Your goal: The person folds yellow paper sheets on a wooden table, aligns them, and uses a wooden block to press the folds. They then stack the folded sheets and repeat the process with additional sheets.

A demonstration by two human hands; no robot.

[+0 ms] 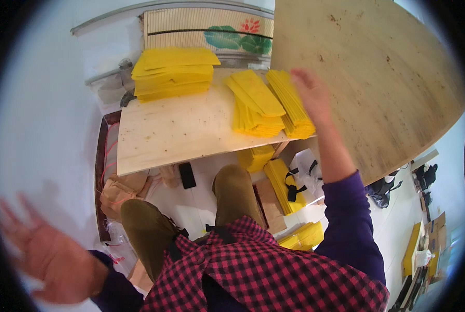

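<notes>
Left hand (pixel 61 255): lower left, fingers spread apart, empty.
Right hand (pixel 314 94): upper centre-right, beside narrow stack of flat yellow strips (pixel 291 106); grip unclear.
Stacked: strips on pale wooden tabletop (pixel 170 135); wide yellow sheet pile (pixel 175 75), upper left.
Remaining: can't tell.

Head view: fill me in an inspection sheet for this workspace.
Surface: pale wooden tabletop, dark-specked.
Job's things: left stack of yellow sheets, uneven middle pile, right stack.
Clutter: crumpled brown paper and a flat black object below the tabletop.
Hands: left hand spread open off the tabletop, holding nothing; right hand blurred beside the right stack, contact unclear.
Cables: thin red line at left, possibly a cord.
Surroundings: large wooden panel at right, slatted screen behind, white wall at left.
</notes>
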